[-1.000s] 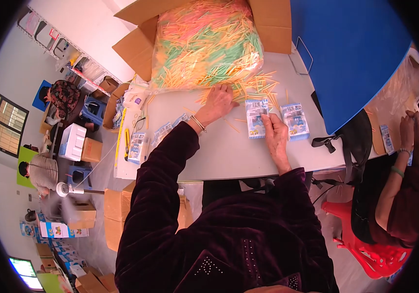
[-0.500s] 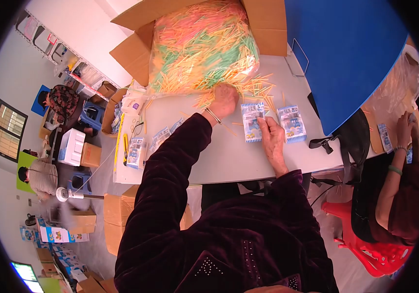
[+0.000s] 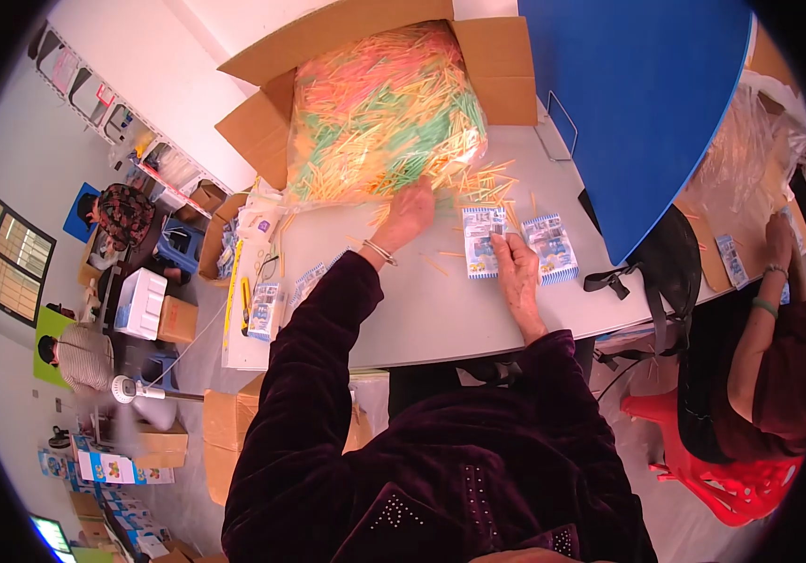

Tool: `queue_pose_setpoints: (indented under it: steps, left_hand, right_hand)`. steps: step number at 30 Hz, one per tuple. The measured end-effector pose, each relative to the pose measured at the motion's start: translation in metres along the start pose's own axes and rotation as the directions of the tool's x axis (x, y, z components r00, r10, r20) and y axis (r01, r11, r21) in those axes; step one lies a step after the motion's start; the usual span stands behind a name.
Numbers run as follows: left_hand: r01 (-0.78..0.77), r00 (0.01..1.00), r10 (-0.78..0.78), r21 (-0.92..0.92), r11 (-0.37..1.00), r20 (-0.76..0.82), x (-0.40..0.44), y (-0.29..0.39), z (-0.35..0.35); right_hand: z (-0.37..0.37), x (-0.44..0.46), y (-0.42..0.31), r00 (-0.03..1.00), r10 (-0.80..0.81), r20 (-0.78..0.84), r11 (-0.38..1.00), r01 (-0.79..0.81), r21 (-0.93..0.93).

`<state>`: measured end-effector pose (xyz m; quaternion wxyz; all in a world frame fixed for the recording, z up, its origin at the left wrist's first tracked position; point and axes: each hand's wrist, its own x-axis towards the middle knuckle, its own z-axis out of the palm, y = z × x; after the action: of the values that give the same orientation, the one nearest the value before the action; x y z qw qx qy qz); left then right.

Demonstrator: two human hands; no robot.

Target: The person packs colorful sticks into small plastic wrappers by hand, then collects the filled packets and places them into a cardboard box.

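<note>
Thin coloured sticks (image 3: 384, 113) in pink, green and yellow fill a clear plastic bag inside an open cardboard box (image 3: 500, 70). My left hand (image 3: 408, 214) is at the near edge of the bag, fingers among the sticks; its fingertips are hidden, so what they hold cannot be made out. My right hand (image 3: 517, 281) pinches a blue-and-white printed packet (image 3: 480, 246) at its right side. Just right of it lies a stack of similar packets (image 3: 550, 248). Loose sticks (image 3: 489, 185) are spread on the table beyond the packets.
More packets (image 3: 265, 310), a yellow cutter (image 3: 245, 298) and scissors lie at the left of the white table (image 3: 422, 328). A large blue board (image 3: 647, 103) stands at the right, near a black bag (image 3: 666, 267). A co-worker's arm (image 3: 750, 347) is at far right; two other people are at far left.
My left hand moved right onto the sticks, then slightly back left along the bag's near edge. My right hand keeps hold of the packet. The whole view has shifted a little.
</note>
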<state>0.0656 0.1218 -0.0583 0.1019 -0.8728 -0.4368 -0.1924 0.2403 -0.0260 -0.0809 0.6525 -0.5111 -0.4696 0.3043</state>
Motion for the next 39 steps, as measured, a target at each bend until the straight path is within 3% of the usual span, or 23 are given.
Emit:
queue_pose_setpoints:
  steps: [2,3,5,6,7,8,9,10,11,14,18,20,26,27,28,29,31,33,37,39]
  left_hand:
    - [0.352,0.913,-0.264,-0.273,0.895,0.311,0.007,0.003,-0.029]
    - [0.352,0.914,-0.266,-0.271,0.896,0.307,0.006,-0.003,-0.032]
    - [0.357,0.933,-0.250,-0.728,0.585,0.258,0.004,-0.012,-0.035]
    - [0.357,0.933,-0.251,-0.728,0.585,0.256,0.004,-0.014,-0.036]
    - [0.412,0.899,-0.258,-0.886,0.215,0.355,0.003,-0.015,-0.035]
    - [0.411,0.867,-0.221,-0.891,-0.192,0.448,0.003,-0.015,-0.034]
    - [0.411,0.867,-0.219,-0.891,-0.193,0.447,0.004,-0.013,-0.034]
    - [0.431,0.831,-0.240,-0.853,-0.295,0.503,0.003,-0.008,-0.035]
    - [0.443,0.790,-0.252,-0.805,-0.394,0.558,0.003,-0.002,-0.035]
    - [0.438,0.812,-0.214,-0.809,-0.392,0.544,-0.001,0.020,-0.040]
    - [0.361,0.855,-0.172,-0.799,-0.481,0.489,-0.005,0.022,-0.029]
    - [0.383,0.778,-0.295,-0.790,-0.479,0.555,-0.003,0.022,-0.030]
    - [0.252,0.778,-0.381,-0.804,-0.539,0.499,0.003,0.035,-0.042]
    - [0.253,0.778,-0.380,-0.804,-0.539,0.500,0.002,0.044,-0.042]
    - [0.197,0.790,-0.420,-0.833,-0.516,0.447,0.000,0.056,-0.039]
    - [0.141,0.798,-0.458,-0.860,-0.491,0.393,0.000,0.066,-0.036]
    - [0.121,0.847,-0.398,-0.858,-0.500,0.352,-0.003,0.075,-0.017]
    - [-0.012,0.819,-0.534,-0.924,-0.381,0.209,-0.011,0.101,-0.023]
    - [-0.036,0.786,-0.581,-0.922,-0.386,0.213,-0.008,0.112,-0.024]
    - [0.001,0.791,-0.587,-0.960,-0.280,0.172,-0.007,0.111,-0.021]
  right_hand:
    - [-0.001,0.002,0.006,1.000,-0.002,-0.018,0.999,0.003,0.053]
    - [-0.004,0.003,0.010,0.999,0.040,0.001,0.998,-0.040,0.058]
    - [-0.001,0.007,0.019,0.997,0.080,0.023,0.995,-0.081,0.061]
    - [0.004,0.008,0.017,0.988,0.151,0.023,0.960,-0.152,0.235]
    - [0.009,0.009,0.015,0.975,0.221,0.035,0.891,-0.216,0.400]
    - [0.014,0.010,0.013,0.975,0.220,0.035,0.891,-0.215,0.399]
    - [0.021,0.012,0.006,0.966,0.251,0.064,0.795,-0.243,0.555]
    - [0.027,0.014,0.001,0.956,0.277,0.096,0.672,-0.264,0.692]
    - [0.034,0.019,0.001,0.956,0.277,0.094,0.673,-0.263,0.691]
    - [0.047,0.035,0.006,0.923,0.383,0.035,0.577,-0.268,0.772]
    - [0.049,0.037,0.009,0.904,0.409,0.124,0.528,-0.346,0.775]
    - [0.051,0.038,0.013,0.907,0.401,0.129,0.529,-0.344,0.776]
    - [0.057,0.039,0.011,0.892,0.432,0.135,0.511,-0.365,0.778]
    - [0.059,0.039,0.003,0.866,0.459,0.199,0.406,-0.404,0.820]
    - [0.062,0.040,0.000,0.837,0.479,0.265,0.295,-0.437,0.850]
    - [0.066,0.041,0.000,0.836,0.481,0.264,0.293,-0.437,0.850]
    - [0.073,0.046,0.005,0.861,0.425,0.279,0.145,-0.369,0.918]
    - [0.072,0.045,0.008,0.838,0.480,0.259,0.119,-0.355,0.927]
    - [0.066,0.045,0.005,0.808,0.537,0.243,0.089,-0.341,0.936]
    - [0.064,0.045,0.002,0.805,0.539,0.246,0.090,-0.346,0.934]
